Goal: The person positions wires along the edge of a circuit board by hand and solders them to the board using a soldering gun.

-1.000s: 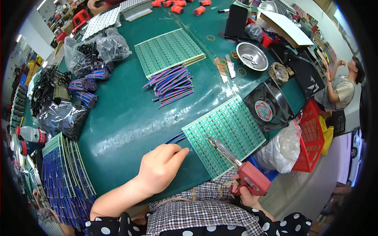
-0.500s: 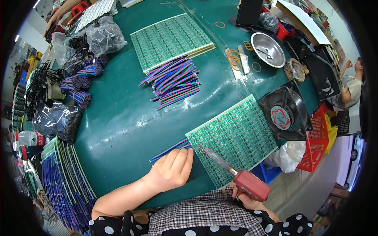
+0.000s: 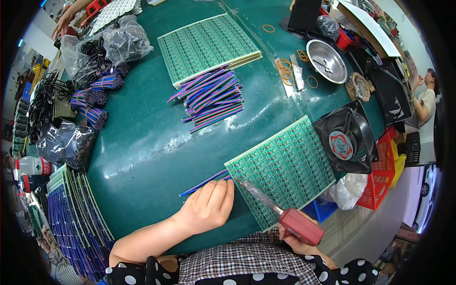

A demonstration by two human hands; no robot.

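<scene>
Figure: bench viewed from above, places given relative to the near circuit panel (image 3: pixel 281 174), the green board lying flat on the teal table (image 3: pixel 142 147).

Your left hand (image 3: pixel 207 207) rests at the panel's left edge, fingers curled down and pinching a flat multicoloured ribbon wire (image 3: pixel 204 183) against the table. The wire's free length runs away to the left of the panel, and its near end meets the panel's left corner. Your right hand (image 3: pixel 297 243), just below the panel's near edge, is wrapped around the red handle of a soldering iron (image 3: pixel 280 213). The iron's shaft slants up over the panel, with its tip close to the wire end.

Handling, as a judgement: the wire is light, limp and springy, so it will likely skew unless you pin it close to the joint. Grip it on the insulation, not the bared tips. The panel is thin, stiff and probably scored to break apart, so press it flat rather than lifting it by a corner. Hold the iron only by the red handle, since the metal shaft is presumably hot.

Beyond the panel lie a loose pile of similar wires (image 3: pixel 213 99) and a second panel stack (image 3: pixel 207 45). A black fan (image 3: pixel 345 141) stands just to its right.
</scene>
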